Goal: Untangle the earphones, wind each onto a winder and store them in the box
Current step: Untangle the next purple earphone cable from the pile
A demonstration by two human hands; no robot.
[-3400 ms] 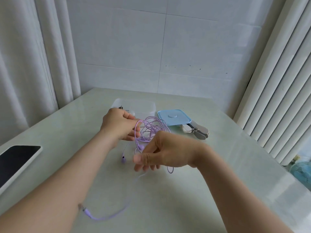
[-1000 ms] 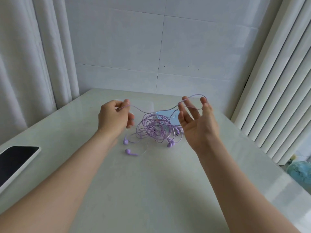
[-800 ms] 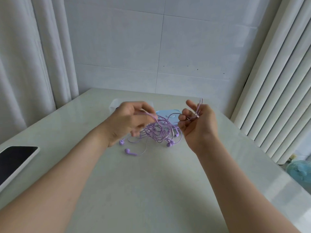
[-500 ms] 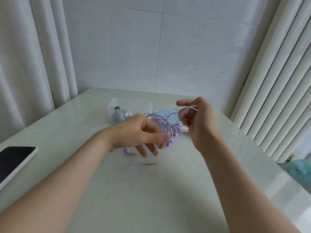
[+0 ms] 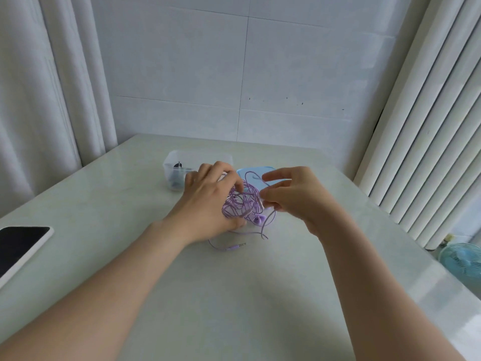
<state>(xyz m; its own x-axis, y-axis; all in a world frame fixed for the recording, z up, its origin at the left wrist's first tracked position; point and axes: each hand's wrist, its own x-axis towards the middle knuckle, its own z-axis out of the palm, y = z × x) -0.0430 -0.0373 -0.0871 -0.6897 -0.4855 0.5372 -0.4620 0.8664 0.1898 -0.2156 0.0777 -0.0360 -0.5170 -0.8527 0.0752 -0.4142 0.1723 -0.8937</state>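
- Tangle may tighten if pulled hard: left hand curls its fingers into it, right hand pinches one strand.
- Plug, loose on the bench, may snag a loop.

Tangled purple earphones, plug trailing loose, sit just before the clear box and blue lid.

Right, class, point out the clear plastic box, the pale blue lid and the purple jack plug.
clear plastic box (image 5: pixel 200 153), head view, far rim
pale blue lid (image 5: pixel 268 168), head view, far edge
purple jack plug (image 5: pixel 233 248), head view, purple sleeve
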